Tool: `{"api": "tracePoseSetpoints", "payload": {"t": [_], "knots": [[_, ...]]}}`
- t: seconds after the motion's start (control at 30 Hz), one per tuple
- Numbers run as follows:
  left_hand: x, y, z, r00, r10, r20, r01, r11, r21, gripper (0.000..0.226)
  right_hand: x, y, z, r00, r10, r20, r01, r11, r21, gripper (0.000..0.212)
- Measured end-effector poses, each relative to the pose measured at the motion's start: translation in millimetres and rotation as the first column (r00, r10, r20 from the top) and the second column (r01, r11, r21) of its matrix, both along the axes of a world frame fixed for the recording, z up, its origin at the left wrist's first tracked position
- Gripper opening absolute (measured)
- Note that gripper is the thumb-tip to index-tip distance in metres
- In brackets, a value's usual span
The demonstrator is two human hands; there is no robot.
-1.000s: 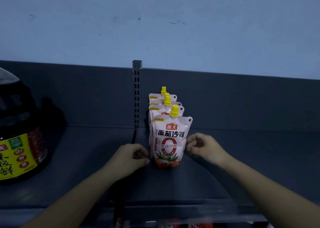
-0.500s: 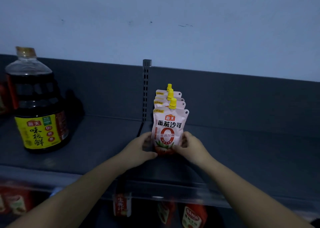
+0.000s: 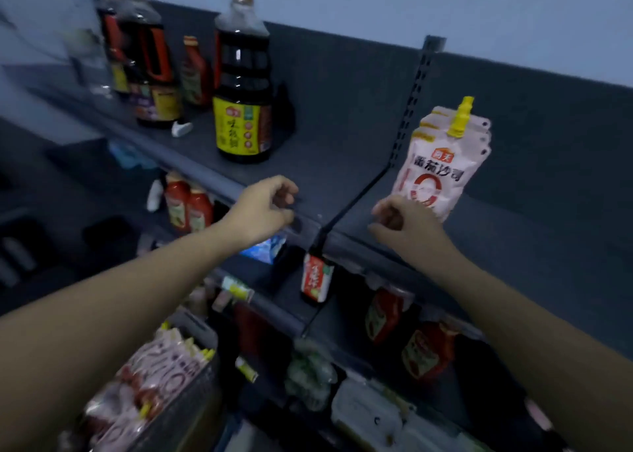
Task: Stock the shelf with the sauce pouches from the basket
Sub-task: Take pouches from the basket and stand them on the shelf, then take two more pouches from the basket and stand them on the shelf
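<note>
Shelved pouches [image 3: 442, 163]: white sauce pouches with yellow caps, standing upright in a front-to-back row on the top shelf [image 3: 342, 177], just right of the slotted upright [image 3: 416, 84]. The front one shows a red ring and red logo.

Right hand [image 3: 404, 225]: at the front pouch's lower left corner, fingers loosely curled, gripping nothing. Contact with the pouch cannot be told.

Left hand [image 3: 263, 208]: over the shelf's front edge, left of the upright and well apart from the row, fingers loosely curled, holding nothing.

Basket [image 3: 191, 393]: lower left, below the left forearm.

Basket pouches [image 3: 154, 376]: more of the same, lying in a blurred heap.

Soy bottle [image 3: 243, 84]: dark with a yellow label, on the same shelf to the left.

Further dark bottles [image 3: 150, 57]: beyond it.

Red bottles [image 3: 186, 204]: on the shelf below.
</note>
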State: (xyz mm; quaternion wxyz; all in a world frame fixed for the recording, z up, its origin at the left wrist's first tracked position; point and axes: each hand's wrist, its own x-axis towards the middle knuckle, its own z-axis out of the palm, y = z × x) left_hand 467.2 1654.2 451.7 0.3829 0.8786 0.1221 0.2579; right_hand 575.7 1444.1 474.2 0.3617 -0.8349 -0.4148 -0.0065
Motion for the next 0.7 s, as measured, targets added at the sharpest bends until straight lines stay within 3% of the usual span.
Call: {"api": "tracePoseSetpoints", "payload": {"t": [0.13, 0.2, 0.3, 0.43, 0.57, 0.7], "knots": [[-76, 46, -5, 0.982, 0.180, -0.061, -0.162, 0.962, 0.221, 0.040, -35, 50, -6, 0.967, 0.256, 0.005, -0.256, 0.966, -0.021, 0.018], [-110, 70, -16, 0.949, 0.232, -0.212, -0.172, 0.948, 0.269, 0.036, -50, 78, -13, 0.934, 0.358, -0.014, -0.358, 0.932, -0.056, 0.021], [-167, 99, -41, 0.831, 0.304, -0.467, -0.167, 0.936, 0.311, 0.040, -71, 126, -30, 0.872, 0.484, -0.075, -0.490, 0.859, -0.149, 0.018], [-246, 121, -69, 0.693, 0.407, -0.595, -0.254, 0.911, 0.326, 0.050, -111, 201, -57, 0.809, 0.579, -0.104, -0.577, 0.748, -0.328, 0.023], [-306, 143, -94, 0.585, 0.458, -0.670, -0.342, 0.888, 0.308, 0.033, -160, 268, -93, 0.743, 0.655, -0.138, -0.627, 0.609, -0.485, 0.027], [-347, 167, -123, 0.537, 0.476, -0.697, -0.356, 0.876, 0.324, 0.030, -206, 314, -137, 0.686, 0.708, -0.169, -0.629, 0.460, -0.627, 0.026]]}}
